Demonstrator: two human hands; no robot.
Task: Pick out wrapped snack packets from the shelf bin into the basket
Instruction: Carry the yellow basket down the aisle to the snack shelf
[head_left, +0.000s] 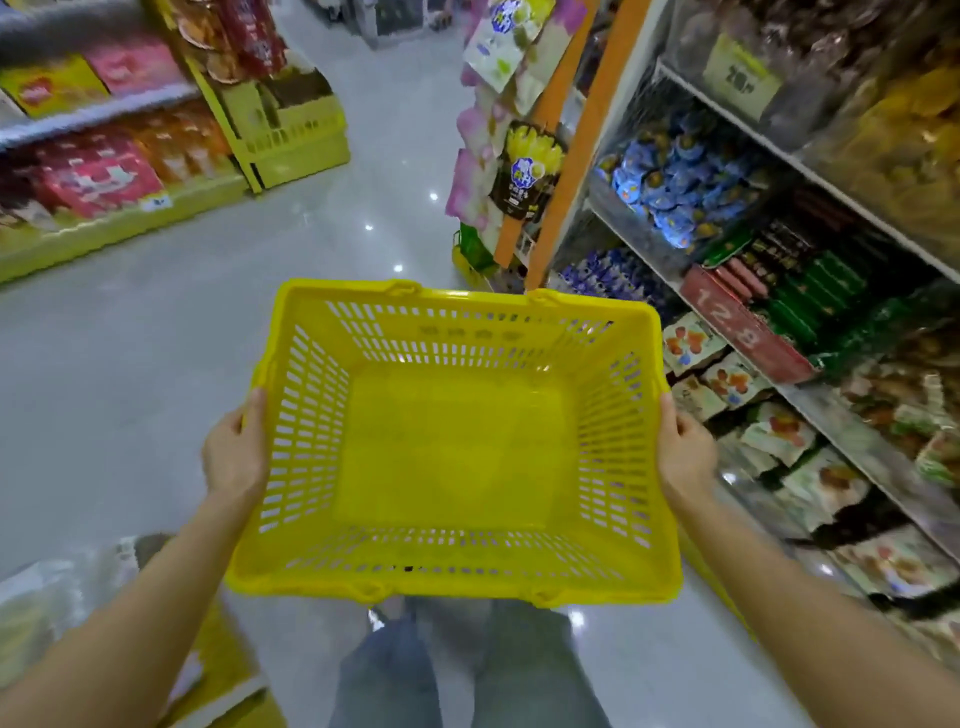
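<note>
Head view: yellow basket (457, 584) empty, held over aisle floor. Left hand (234, 457) grip curled on its left rim, right hand (685, 457) on right rim. Snack packets (670, 176) all in shelf bin (615, 205), right side. 0 picked; whole job left.

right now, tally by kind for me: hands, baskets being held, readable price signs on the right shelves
hands: 2, left hand and right hand, both gripping the rim
yellow basket: 1, nothing inside
price signs: 2, red 12.8 card and yellow 20 tag
total: 5
</note>
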